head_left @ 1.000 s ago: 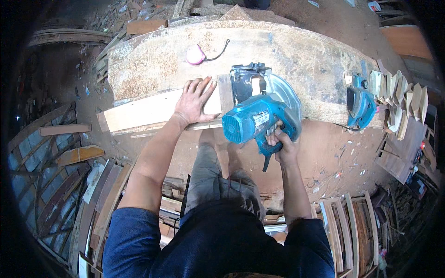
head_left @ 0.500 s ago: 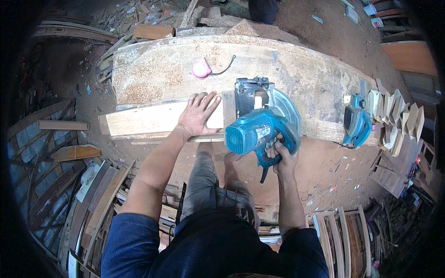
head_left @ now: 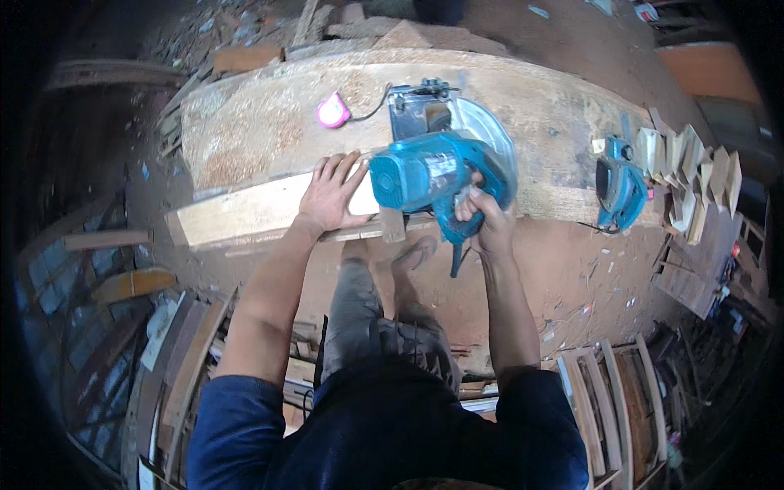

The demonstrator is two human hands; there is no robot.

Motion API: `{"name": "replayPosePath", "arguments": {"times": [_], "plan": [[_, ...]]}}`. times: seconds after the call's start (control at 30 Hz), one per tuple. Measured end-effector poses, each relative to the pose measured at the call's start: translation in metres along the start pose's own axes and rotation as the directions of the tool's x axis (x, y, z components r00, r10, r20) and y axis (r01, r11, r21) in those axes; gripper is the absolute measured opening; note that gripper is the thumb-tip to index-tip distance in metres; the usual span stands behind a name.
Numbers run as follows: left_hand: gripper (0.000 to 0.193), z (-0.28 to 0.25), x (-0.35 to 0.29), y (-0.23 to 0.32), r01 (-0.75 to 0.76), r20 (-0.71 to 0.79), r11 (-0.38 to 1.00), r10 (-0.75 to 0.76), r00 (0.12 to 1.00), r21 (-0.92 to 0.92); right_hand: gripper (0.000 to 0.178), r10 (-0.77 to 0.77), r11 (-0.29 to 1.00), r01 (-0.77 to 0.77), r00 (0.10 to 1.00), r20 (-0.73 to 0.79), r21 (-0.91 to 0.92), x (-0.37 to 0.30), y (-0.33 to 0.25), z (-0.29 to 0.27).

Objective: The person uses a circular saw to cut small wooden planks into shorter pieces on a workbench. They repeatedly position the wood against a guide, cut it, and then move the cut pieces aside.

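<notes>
A teal circular saw is in my right hand, whose fingers are wrapped round its rear handle. The saw's base plate reaches over the workbench, past the far edge of a pale wooden board. My left hand presses down on that board just left of the saw, fingers spread and flat, the thumb pointing toward the saw. Under the motor sticks out the near end of a short strip of wood, lying across the board. The saw's body hides the blade and the board's right end.
Beyond the board lies a pink tape measure, a dark cord trailing toward the saw. A second teal power tool sits at the bench's right end, beside stacked wood offcuts. Planks lean at the lower left.
My right hand has pushed the saw away from me across the board, uncovering the strip's near end. My left hand keeps its place on the board. The whole view has shifted slightly.
</notes>
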State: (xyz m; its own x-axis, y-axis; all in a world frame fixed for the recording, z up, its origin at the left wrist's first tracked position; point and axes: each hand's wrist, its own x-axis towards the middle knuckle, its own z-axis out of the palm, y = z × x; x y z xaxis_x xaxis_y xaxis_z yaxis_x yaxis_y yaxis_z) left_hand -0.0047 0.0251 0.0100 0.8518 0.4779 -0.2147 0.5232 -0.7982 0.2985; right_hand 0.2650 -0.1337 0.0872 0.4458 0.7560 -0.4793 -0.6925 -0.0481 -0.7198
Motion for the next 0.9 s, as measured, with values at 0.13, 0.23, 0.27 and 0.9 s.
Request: {"name": "replayPosePath", "arguments": {"times": [0.13,0.23,0.27,0.9], "plan": [[0.111,-0.001,-0.003,0.001,0.047,0.039,0.999,-0.046,0.998,-0.019,0.048,-0.078,0.995,0.081,0.995,-0.068,0.049,0.013,-0.021,-0.001],[0.111,0.003,-0.005,0.0,0.041,0.025,0.999,-0.041,0.999,-0.027,0.044,-0.176,0.984,0.177,0.981,-0.086,0.012,0.015,-0.056,-0.033],[0.111,0.003,-0.003,0.0,0.035,0.014,0.999,-0.035,0.999,-0.03,0.039,-0.215,0.977,0.214,0.974,-0.07,-0.021,0.017,-0.071,-0.046],[0.115,0.0,-0.003,0.0,0.015,-0.002,0.998,-0.015,1.0,-0.068,0.046,-0.36,-0.048,0.293,0.887,0.29,-0.955,0.023,0.037,-0.091]]}}
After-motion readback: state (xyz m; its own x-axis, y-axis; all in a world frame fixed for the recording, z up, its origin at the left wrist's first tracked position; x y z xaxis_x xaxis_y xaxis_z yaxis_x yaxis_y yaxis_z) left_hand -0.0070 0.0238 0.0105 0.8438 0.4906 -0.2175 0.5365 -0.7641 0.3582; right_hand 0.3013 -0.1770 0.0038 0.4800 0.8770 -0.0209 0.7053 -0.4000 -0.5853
